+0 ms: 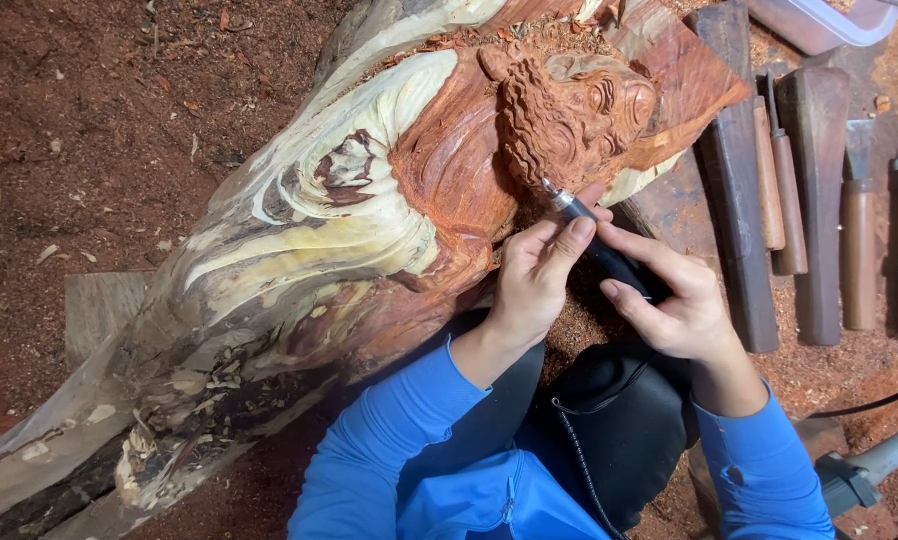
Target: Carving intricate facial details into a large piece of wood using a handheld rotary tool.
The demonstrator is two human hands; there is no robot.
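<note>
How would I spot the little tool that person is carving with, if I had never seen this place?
Find the big reddish and cream wood carving lying across the sawdust floor, then the bearded head at its upper end. Just below the beard, the left hand and right hand together hold a slim pen-like rotary tool, tip against the wood. Unlike the wooden-handled chisels lying to the right, it is black with a silver nose.

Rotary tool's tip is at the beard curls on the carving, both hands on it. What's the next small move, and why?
Probably ease the rotary tool tip along the beard curls: it already sits at their lower edge, with the left hand steadying near the tip and the right hand gripping the body.
</note>
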